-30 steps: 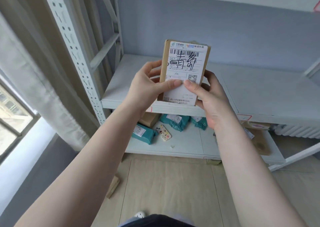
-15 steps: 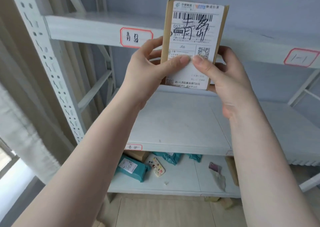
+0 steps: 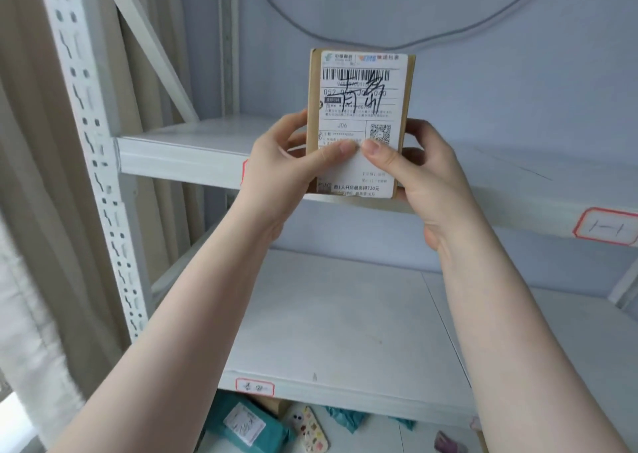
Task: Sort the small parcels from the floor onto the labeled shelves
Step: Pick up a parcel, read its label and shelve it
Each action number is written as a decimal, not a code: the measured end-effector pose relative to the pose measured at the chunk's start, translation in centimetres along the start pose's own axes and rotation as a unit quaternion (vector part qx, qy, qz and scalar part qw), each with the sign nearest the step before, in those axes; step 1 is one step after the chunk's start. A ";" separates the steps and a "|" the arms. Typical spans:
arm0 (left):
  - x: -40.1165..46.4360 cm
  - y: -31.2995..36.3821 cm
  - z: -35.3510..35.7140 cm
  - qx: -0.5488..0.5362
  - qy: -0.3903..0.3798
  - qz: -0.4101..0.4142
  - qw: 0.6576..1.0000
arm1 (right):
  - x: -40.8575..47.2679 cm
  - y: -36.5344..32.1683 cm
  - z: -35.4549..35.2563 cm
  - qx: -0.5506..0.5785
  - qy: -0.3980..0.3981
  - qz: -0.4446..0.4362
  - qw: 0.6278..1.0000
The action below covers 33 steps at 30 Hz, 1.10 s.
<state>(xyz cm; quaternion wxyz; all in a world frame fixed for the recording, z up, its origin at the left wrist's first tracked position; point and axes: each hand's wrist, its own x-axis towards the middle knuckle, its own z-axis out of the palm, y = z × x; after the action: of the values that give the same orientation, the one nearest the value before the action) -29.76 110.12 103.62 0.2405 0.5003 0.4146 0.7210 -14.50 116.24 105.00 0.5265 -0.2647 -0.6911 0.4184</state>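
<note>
Two hands share one parcel here: my left hand and right hand both pinch the brown box near its lower end, thumbs meeting on the white shipping label, fingers wrapped behind. Both grips are closed firmly on it, nothing slack that I can see. The box stands upright, long axis vertical, its label facing me, held in front of the upper shelf and rising above that shelf's front edge. The relation that matters, I think, is this: the shelf surface lies beyond and slightly below the parcel's top, so the box must travel forward, away from me, over the lip. A red-framed tag on that shelf sits mostly hidden behind my left hand, so I cannot read it from here. Neither hand is clearly nearer the shelf; both sit about level, just before its edge.
</note>
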 end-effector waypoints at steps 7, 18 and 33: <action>3.7 -0.4 -2.2 0.005 -0.013 0.008 1.000 | 3.3 0.8 2.3 0.003 0.008 -0.012 1.000; 12.2 -1.0 -6.1 0.095 -0.082 -0.005 0.992 | 10.3 2.4 5.1 -0.002 -0.014 -0.020 1.000; 23.5 -2.9 -4.3 0.149 -0.136 -0.104 0.974 | 21.2 3.5 4.1 -0.066 -0.039 0.073 0.994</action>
<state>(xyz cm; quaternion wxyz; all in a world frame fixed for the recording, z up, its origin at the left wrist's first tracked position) -42.96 128.05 112.74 0.2906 0.5780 0.5306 0.5476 -25.13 133.91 112.40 0.4486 -0.3323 -0.7159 0.4193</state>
